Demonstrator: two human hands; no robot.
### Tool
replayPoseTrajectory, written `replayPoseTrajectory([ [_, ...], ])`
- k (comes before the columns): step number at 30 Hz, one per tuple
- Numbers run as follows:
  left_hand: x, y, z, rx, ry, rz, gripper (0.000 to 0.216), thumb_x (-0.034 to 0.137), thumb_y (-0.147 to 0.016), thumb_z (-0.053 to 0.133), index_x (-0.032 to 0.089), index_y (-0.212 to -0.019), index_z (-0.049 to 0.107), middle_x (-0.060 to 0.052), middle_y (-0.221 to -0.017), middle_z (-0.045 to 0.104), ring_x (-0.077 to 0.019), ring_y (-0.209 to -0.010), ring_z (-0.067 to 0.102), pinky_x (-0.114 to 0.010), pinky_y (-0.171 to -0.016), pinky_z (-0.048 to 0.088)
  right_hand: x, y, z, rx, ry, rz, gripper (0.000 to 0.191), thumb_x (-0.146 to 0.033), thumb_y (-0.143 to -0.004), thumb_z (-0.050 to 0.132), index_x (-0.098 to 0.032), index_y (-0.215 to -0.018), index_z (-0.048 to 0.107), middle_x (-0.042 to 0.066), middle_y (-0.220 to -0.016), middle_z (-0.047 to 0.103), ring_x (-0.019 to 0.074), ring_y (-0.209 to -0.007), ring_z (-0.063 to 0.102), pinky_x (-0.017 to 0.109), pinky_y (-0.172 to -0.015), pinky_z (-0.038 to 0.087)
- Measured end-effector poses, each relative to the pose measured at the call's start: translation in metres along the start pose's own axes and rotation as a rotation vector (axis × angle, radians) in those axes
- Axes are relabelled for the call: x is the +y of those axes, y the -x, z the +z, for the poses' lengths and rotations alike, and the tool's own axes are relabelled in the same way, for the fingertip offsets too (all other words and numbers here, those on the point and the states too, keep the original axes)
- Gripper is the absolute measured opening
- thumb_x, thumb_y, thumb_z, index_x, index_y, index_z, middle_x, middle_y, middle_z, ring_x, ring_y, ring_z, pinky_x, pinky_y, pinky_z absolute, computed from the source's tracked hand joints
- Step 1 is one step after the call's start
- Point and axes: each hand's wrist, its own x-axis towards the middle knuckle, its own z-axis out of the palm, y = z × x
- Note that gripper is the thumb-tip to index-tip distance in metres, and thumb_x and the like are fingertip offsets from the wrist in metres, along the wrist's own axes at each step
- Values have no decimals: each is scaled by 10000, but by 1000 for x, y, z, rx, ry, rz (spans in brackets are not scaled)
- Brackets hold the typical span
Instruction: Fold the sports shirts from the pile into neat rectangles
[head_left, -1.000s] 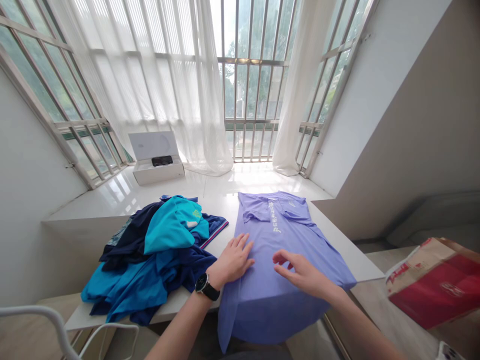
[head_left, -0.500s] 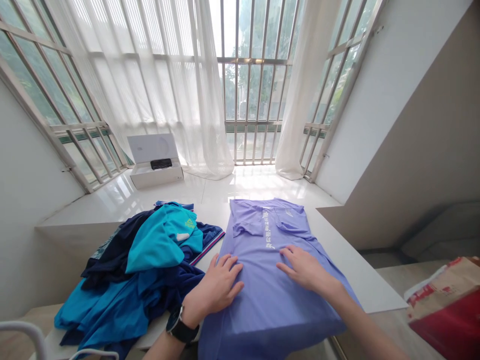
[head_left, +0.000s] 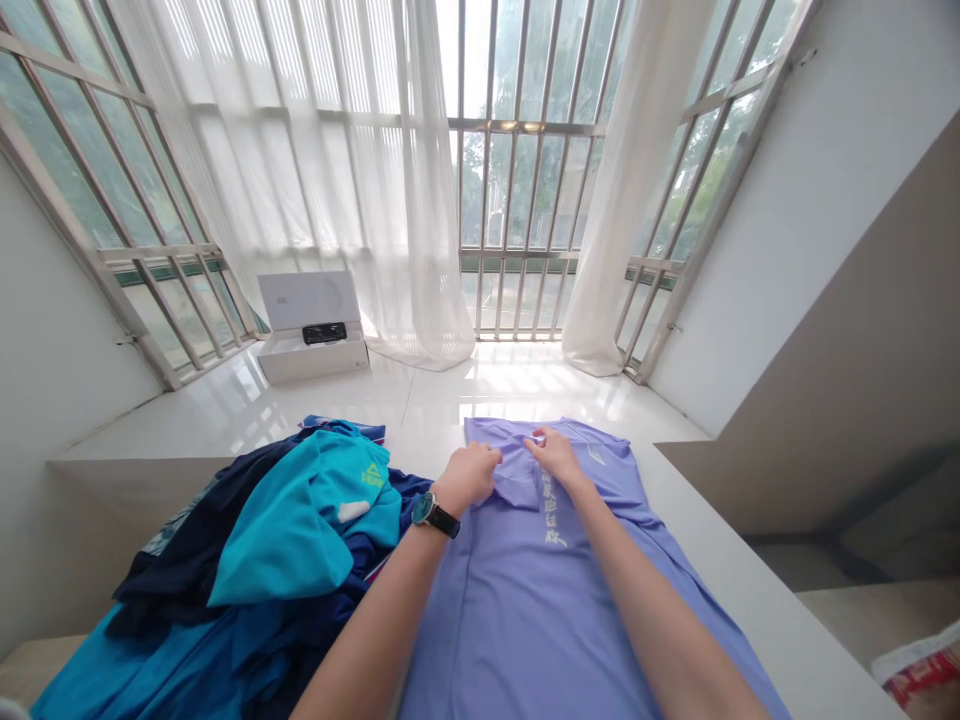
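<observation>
A purple T-shirt (head_left: 525, 610) with white printed characters down its middle lies spread over the white ledge, its collar end toward the window. At the shirt's upper left, my left hand (head_left: 472, 473), with a black-strapped watch on the wrist, has its fingers curled closed on the folded sleeve cloth. My right hand (head_left: 556, 453) pinches the cloth near the collar, just above the printing. Both hands are close together; the fingertips of the left one are partly hidden.
Left of the shirt lies a heap of clothes, with a turquoise shirt (head_left: 300, 530) on top of dark blue ones. An opened white box (head_left: 315, 360) holding a black device stands near the curtain (head_left: 420, 200). A red and beige bag (head_left: 926, 670) is at lower right.
Both hands have moved forward from the middle of the purple T-shirt to its collar end. Their spread fingers have closed on the cloth. The view has shifted slightly.
</observation>
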Motion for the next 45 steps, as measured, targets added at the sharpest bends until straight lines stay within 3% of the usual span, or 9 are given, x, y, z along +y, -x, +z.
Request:
replayPoseTrajectory([
  [6,-28,-24,2,-71,145,-89,350,165,-871,514,271,-1156,688,-33,-1146,723,-224,-1064,656,-282,-870,509,11,-1,20,48,37,74,251,-396,-896,569,-214,-1006,704,58,-880,749,245,-919,688,261,-655,396],
  [11,-53,-66,-1,20,160,-185,330,212,-960,428,249,-1199,652,-67,-1225,687,-235,-1122,634,-324,-900,504,13,-3,23,83,45,95,248,-385,-915,532,-213,-944,709,59,-875,750,225,-886,687,257,-649,387],
  [15,-71,-89,18,61,190,-241,287,247,-970,462,239,-1200,635,-89,-1249,652,-238,-1096,642,-334,-885,509,16,-4,26,100,59,93,222,-357,-909,540,-220,-896,715,51,-837,745,208,-848,683,249,-647,387],
  [20,-77,-95,47,106,224,-288,262,324,-980,490,245,-1188,628,-85,-1213,629,-227,-1008,664,-325,-833,513,20,-8,25,84,41,69,199,-325,-894,548,-219,-843,709,37,-797,738,187,-818,676,235,-662,398],
  [29,-86,-102,55,228,257,-372,236,282,-1011,429,198,-1068,642,-92,-1110,641,-210,-989,644,-296,-818,492,25,-12,14,32,-8,66,244,-298,-919,479,-180,-848,681,48,-752,731,182,-767,677,243,-700,425],
  [32,-88,-101,57,239,273,-357,211,280,-983,493,199,-1123,629,-84,-1123,641,-208,-995,638,-289,-819,493,21,-11,3,-48,-7,73,246,-306,-921,481,-176,-837,673,58,-769,740,177,-766,684,236,-696,429],
  [35,-88,-99,56,252,270,-326,246,265,-941,557,205,-1171,623,-85,-1172,628,-222,-1047,613,-300,-850,489,14,-7,-13,-223,-12,63,271,-330,-897,526,-176,-712,650,53,-706,735,158,-641,663,231,-621,426],
  [40,-81,-98,50,263,244,-270,221,194,-928,537,196,-1108,664,-89,-1142,652,-235,-1105,574,-332,-961,446,-4,5,-36,-542,-1,49,329,-352,-808,639,-175,-535,591,44,-579,699,126,-480,582,228,-513,398],
  [45,-68,-101,45,225,226,-179,203,219,-940,526,219,-1052,695,-65,-1153,678,-244,-1141,552,-362,-996,423,-18,14,-41,-704,22,20,315,-337,-739,684,-176,-480,608,53,-559,697,132,-489,577,226,-473,368],
])
